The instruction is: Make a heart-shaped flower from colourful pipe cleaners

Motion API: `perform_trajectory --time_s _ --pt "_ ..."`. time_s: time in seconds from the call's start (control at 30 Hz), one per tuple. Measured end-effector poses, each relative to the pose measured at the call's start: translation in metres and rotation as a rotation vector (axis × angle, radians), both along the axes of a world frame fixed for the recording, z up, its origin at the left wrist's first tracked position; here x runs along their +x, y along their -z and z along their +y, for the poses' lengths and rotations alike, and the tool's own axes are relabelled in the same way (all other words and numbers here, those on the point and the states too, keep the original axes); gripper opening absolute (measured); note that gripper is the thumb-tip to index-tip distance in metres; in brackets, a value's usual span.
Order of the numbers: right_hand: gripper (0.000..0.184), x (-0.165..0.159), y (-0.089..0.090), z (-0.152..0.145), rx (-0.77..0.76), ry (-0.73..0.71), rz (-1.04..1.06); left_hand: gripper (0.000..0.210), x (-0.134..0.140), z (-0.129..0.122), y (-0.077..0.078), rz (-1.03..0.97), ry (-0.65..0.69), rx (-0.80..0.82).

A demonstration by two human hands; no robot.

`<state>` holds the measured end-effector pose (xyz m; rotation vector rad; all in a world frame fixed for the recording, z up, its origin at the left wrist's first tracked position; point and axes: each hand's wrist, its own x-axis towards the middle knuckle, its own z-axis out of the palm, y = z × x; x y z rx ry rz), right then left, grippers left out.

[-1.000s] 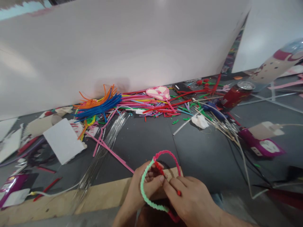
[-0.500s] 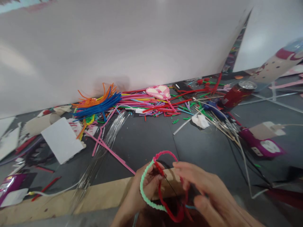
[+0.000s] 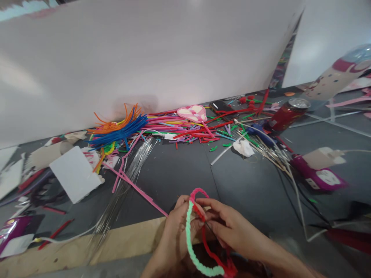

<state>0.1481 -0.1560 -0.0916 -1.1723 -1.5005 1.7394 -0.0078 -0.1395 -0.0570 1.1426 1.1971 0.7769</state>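
Near the table's front edge, my left hand (image 3: 176,231) is closed on a loop of twisted pipe cleaners (image 3: 189,233), mint green on the left and pink at the top. A red pipe cleaner (image 3: 210,249) runs down through the middle of the loop to a red bunch at its lower end. My right hand (image 3: 236,227) has its thumb and fingers pinched on the red strand, close to my left fingertips. A thin dark stem sticks out below that pinch. My fingers partly hide the loop's right side.
Behind lie bundles of blue (image 3: 121,133) and orange pipe cleaners, many pink strips and a pink heart (image 3: 192,113). Thin metal wires (image 3: 127,181) spread at left beside a white card (image 3: 74,174). At right are a red can (image 3: 290,114), a glue gun (image 3: 262,134) and a purple power strip (image 3: 319,173).
My right hand has moved left from beside the loop and closed its fingers on the red strand. The loop has turned and now looks narrower.
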Motion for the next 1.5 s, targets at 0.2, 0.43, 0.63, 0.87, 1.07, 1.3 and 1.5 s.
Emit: perform_trajectory --time_s 0.2,0.43,0.63,0.87,1.07,1.3,1.5 --pt "0.039 -0.003 0.0 0.0 -0.068 0.093 0.097 0.019 -0.004 -0.007 0.013 -0.102 0.009 0.006" --pt "0.024 -0.001 -0.01 -0.001 0.235 0.11 -0.218 0.019 -0.016 -0.012 0.021 -0.015 0.087 0.069" --pt "0.019 0.004 -0.013 -0.001 0.353 0.107 -0.314 0.024 -0.014 -0.009 0.021 0.123 0.095 0.167" --pt "0.018 0.018 -0.025 -0.001 0.493 0.083 -0.445 0.026 -0.01 -0.01 0.023 0.223 0.053 0.134" --pt "0.017 0.018 -0.028 -0.014 0.668 -0.012 -0.461 0.026 -0.007 -0.011 0.029 0.255 0.056 0.098" --pt "0.027 0.006 -0.009 -0.024 1.189 -0.126 -0.72 0.027 -0.007 -0.011 0.029 0.254 0.063 0.086" --pt "0.022 0.006 -0.015 -0.021 1.134 -0.123 -0.759 0.018 -0.012 -0.01 0.025 0.202 0.045 0.07"
